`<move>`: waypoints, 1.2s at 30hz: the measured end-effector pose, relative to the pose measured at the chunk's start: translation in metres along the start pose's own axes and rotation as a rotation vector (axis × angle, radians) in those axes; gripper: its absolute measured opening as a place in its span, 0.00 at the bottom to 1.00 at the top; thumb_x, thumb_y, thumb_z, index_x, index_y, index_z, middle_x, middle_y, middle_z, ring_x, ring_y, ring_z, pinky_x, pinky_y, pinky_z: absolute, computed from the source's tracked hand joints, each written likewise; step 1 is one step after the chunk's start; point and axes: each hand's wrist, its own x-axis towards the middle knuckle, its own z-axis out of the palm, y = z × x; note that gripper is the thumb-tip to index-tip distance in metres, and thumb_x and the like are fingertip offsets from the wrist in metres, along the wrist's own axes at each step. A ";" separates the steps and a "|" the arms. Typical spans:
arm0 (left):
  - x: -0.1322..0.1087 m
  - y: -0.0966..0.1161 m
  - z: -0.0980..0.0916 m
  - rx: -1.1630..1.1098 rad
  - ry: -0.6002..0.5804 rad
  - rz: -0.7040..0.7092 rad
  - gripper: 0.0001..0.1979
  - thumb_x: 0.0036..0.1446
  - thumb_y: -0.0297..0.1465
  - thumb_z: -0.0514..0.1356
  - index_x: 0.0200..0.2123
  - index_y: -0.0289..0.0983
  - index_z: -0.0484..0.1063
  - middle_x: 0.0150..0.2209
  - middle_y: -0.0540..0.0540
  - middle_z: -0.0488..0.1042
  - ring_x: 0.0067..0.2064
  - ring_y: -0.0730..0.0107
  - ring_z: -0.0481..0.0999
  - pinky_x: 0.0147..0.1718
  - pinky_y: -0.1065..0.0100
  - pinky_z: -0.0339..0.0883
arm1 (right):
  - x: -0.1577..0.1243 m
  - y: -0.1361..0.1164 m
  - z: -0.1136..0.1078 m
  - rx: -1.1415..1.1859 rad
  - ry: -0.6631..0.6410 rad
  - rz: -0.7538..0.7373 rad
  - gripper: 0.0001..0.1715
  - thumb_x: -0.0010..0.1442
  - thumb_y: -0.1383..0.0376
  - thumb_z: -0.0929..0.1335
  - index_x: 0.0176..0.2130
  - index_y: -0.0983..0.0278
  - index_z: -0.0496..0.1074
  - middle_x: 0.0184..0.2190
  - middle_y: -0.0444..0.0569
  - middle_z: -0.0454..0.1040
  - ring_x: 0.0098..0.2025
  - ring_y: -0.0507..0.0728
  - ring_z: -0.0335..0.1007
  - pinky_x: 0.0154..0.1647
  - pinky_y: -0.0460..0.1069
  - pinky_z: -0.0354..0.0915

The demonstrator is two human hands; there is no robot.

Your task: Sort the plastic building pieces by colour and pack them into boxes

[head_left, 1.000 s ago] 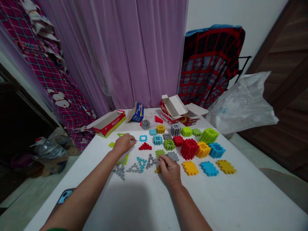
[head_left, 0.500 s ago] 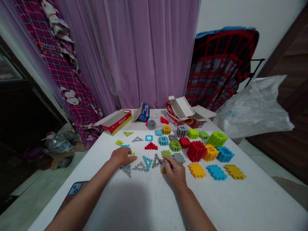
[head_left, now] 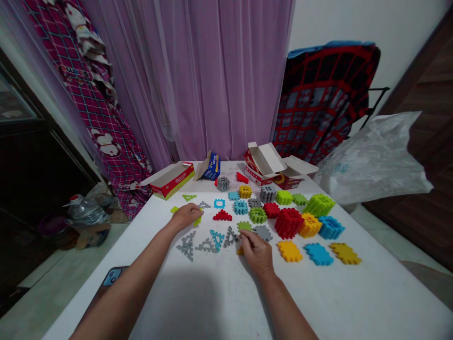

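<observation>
My left hand [head_left: 186, 216] is over the left part of the white table, its thumb and fingers pinched on a lime-green building tile [head_left: 197, 220]. The hand covers part of the tile, and a second lime piece [head_left: 174, 209] peeks out behind. My right hand [head_left: 257, 251] rests curled on the table, fingertips together; whatever they hold, if anything, is hidden. A yellow-orange piece [head_left: 240, 250] shows partly from under that hand. Between the hands lie grey triangle tiles [head_left: 187, 245], a blue triangle tile [head_left: 217, 240] and a dark grey triangle tile [head_left: 230, 236]. Farther back sits a red triangle tile [head_left: 222, 216].
Stacks of toothed square tiles, including a red stack [head_left: 289, 223] and a blue stack [head_left: 331, 227], stand to the right. Flat yellow [head_left: 289, 250] and blue [head_left: 319, 253] tiles lie in front. Opened boxes [head_left: 177, 178] line the back edge. A phone [head_left: 102, 293] lies beneath my left forearm.
My left hand has moved away from me and slightly right with the lime-green tile, uncovering the grey triangle tile at the left. My right hand has stayed in place.
</observation>
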 end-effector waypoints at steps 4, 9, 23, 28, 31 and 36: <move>0.013 -0.003 0.011 -0.071 -0.008 -0.055 0.18 0.64 0.37 0.49 0.50 0.37 0.72 0.36 0.48 0.80 0.32 0.74 0.78 0.31 0.73 0.69 | 0.000 0.001 0.000 -0.011 -0.006 0.000 0.15 0.61 0.63 0.64 0.38 0.60 0.81 0.31 0.48 0.83 0.32 0.56 0.80 0.37 0.49 0.75; 0.016 -0.013 0.017 0.027 0.019 -0.070 0.13 0.58 0.29 0.56 0.45 0.38 0.76 0.39 0.46 0.81 0.41 0.68 0.80 0.40 0.70 0.71 | 0.000 0.002 0.000 -0.029 -0.008 0.008 0.16 0.61 0.63 0.64 0.38 0.60 0.81 0.32 0.49 0.83 0.33 0.56 0.81 0.38 0.49 0.75; -0.001 -0.007 0.018 0.361 -0.089 0.312 0.14 0.55 0.31 0.61 0.46 0.44 0.78 0.48 0.44 0.77 0.49 0.59 0.76 0.49 0.62 0.67 | 0.001 0.000 -0.001 -0.002 -0.002 0.013 0.15 0.61 0.63 0.64 0.38 0.60 0.81 0.32 0.49 0.83 0.33 0.56 0.81 0.39 0.48 0.75; 0.001 -0.013 0.008 0.380 -0.133 0.426 0.17 0.53 0.20 0.57 0.37 0.45 0.80 0.47 0.52 0.80 0.53 0.69 0.75 0.56 0.68 0.63 | 0.001 0.001 -0.001 -0.008 -0.008 0.009 0.15 0.62 0.63 0.64 0.38 0.60 0.81 0.31 0.49 0.83 0.33 0.56 0.80 0.40 0.49 0.75; -0.003 -0.019 0.004 0.402 -0.080 0.367 0.20 0.56 0.19 0.53 0.43 0.44 0.79 0.52 0.51 0.78 0.56 0.71 0.73 0.58 0.69 0.61 | 0.001 0.001 -0.002 -0.018 -0.010 0.006 0.15 0.61 0.63 0.64 0.38 0.60 0.81 0.32 0.48 0.83 0.33 0.56 0.80 0.39 0.49 0.75; -0.016 -0.015 0.011 0.484 0.017 0.215 0.18 0.61 0.39 0.56 0.51 0.40 0.76 0.51 0.40 0.78 0.54 0.56 0.75 0.54 0.58 0.65 | 0.001 0.001 -0.002 -0.014 -0.023 0.013 0.14 0.61 0.64 0.65 0.38 0.60 0.81 0.32 0.48 0.83 0.33 0.56 0.81 0.39 0.49 0.76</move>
